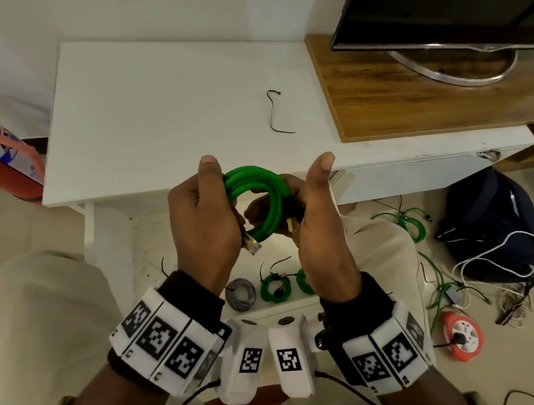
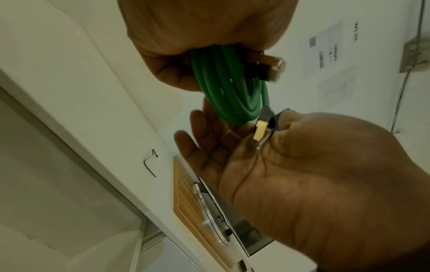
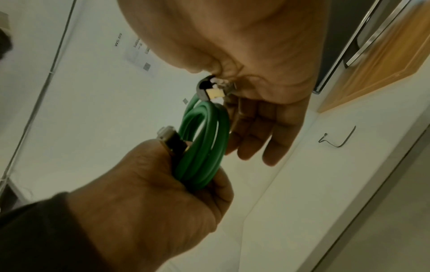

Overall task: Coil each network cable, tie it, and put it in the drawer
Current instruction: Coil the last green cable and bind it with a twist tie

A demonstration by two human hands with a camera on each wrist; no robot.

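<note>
The left hand (image 1: 203, 218) clenches one side of the coiled green cable (image 1: 256, 199), a plug (image 1: 252, 246) poking out below its fist. The right hand (image 1: 317, 215) holds the coil's other side — fingers fairly straight, the second plug (image 3: 215, 93) pressed against its palm. The coil hangs above the white table's (image 1: 162, 115) front edge. A bent black tie (image 1: 278, 113) lies farther back — well apart. Below, the open drawer (image 1: 283, 306) holds tied green coils (image 1: 274, 287) and a grey coil (image 1: 241, 294).
</note>
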